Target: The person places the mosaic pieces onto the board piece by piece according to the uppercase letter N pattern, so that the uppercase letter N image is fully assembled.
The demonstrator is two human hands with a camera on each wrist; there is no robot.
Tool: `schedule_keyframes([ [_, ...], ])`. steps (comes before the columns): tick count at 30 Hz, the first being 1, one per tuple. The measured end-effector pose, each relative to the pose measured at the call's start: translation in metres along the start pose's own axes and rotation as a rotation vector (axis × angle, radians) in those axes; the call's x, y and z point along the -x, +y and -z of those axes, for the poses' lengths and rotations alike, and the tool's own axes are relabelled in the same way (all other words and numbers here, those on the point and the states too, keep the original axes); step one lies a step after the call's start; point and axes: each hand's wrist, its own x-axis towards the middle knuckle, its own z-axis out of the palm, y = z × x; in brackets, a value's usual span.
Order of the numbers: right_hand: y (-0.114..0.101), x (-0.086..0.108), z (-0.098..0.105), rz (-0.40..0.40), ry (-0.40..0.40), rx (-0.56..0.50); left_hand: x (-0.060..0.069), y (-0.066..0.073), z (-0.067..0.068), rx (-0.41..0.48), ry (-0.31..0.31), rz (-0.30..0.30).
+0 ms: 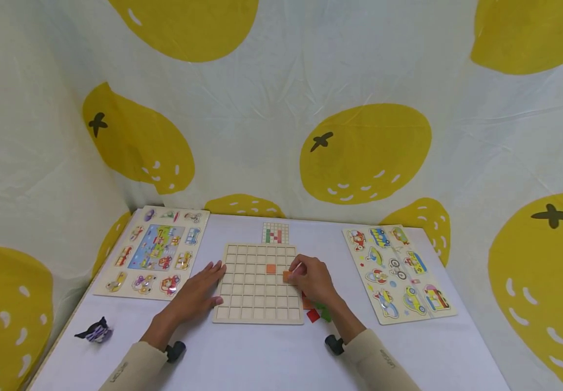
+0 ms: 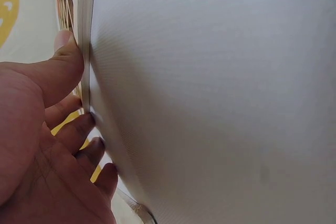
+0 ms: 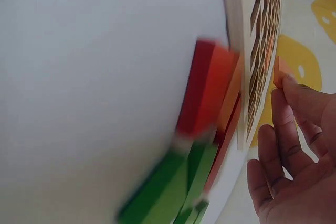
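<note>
The work looks barely begun: one seated orange tile (image 1: 271, 269) lies in a cell right of the middle of the grid board (image 1: 255, 302), and I see no other tile set in it. A second, held orange tile (image 1: 286, 276) is over the board's right side; the right hand (image 1: 312, 279) has a narrow grip, pinching it between thumb and fingertip. The left hand (image 1: 195, 290) has a loose, spread grip, thumb touching the board's left edge. Left to place, I judge, are the red tile (image 1: 313, 315), green tiles (image 1: 327, 314) and others by the near right edge, partly hidden by the right wrist. A small patterned card (image 1: 275, 232) lies just beyond the far edge. Picture puzzles at left (image 1: 159, 255) and right (image 1: 398, 274) sit well apart on the bench (image 1: 242, 358), out of the way.
</note>
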Motion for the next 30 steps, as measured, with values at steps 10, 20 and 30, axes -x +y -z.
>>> schedule_keyframes([
  [10,-0.020,-0.008,-0.024,0.051,0.007,0.088,0.000,0.001,0.001,0.001,-0.007,0.007],
  [20,-0.031,-0.011,-0.035,0.022,-0.019,0.198,0.000,-0.003,-0.002,0.000,0.011,-0.012],
  [30,-0.028,-0.009,-0.033,0.025,-0.039,0.189,0.000,-0.001,-0.001,-0.003,0.022,-0.013],
])
